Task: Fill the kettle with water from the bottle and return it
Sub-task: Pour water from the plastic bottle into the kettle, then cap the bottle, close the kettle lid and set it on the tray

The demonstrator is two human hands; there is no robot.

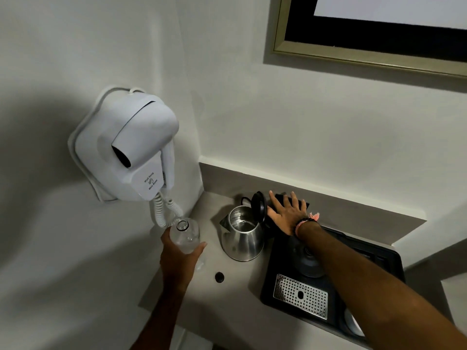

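Observation:
A steel kettle (242, 236) stands on the grey counter (235, 294), its black lid (259, 205) flipped up and the inside showing. Left of it, my left hand (180, 258) is wrapped around a clear plastic bottle (185, 236), which is upright, uncapped and partly filled with water. The small black bottle cap (219, 277) lies on the counter in front of the kettle. My right hand (286, 212) is spread flat, fingers apart, just behind and right of the raised lid, above the kettle's handle, holding nothing. The kettle's round base (307, 258) sits on the black tray, partly under my right forearm.
A black tray (278, 296) with a perforated metal drip plate (300, 295) lies at the right. A white wall-mounted hair dryer (137, 147) with a coiled cord (161, 210) hangs just left of the bottle. A framed picture (366, 29) hangs above. A ledge (328, 198) runs behind the counter.

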